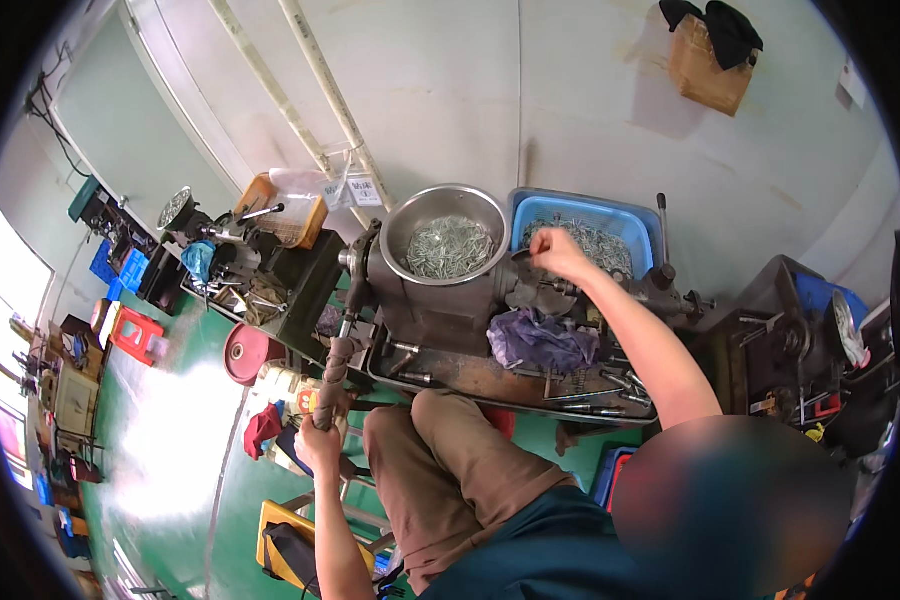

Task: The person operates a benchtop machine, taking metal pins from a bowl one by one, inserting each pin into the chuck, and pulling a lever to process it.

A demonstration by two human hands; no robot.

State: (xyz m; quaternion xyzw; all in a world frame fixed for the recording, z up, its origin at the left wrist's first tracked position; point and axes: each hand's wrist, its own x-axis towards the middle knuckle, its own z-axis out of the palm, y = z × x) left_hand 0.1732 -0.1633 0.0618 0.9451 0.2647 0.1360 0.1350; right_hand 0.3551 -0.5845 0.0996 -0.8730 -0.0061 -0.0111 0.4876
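Observation:
My left hand (317, 447) is wrapped round the lower end of a cloth-wrapped lever (334, 380) at the left side of a small bench lathe (430, 312). Over the lathe's spindle end, my right hand (562, 254) is closed in a pinch; anything between its fingertips is too small to make out. Just left of that hand, a steel bowl (394, 234) of small thin metal parts (452, 250) sits on top of the lathe. Behind it stands a blue tub (654, 232) with many similar parts. A crumpled purple cloth (540, 340) lies below my right forearm.
The lathe stands in a metal tray (450, 388) holding several tools and rods. To the left is another machine (260, 240) with an orange basket (315, 222). A red round stool (248, 352) and a yellow seat (275, 560) stand on the green floor. More machinery (792, 340) is at right.

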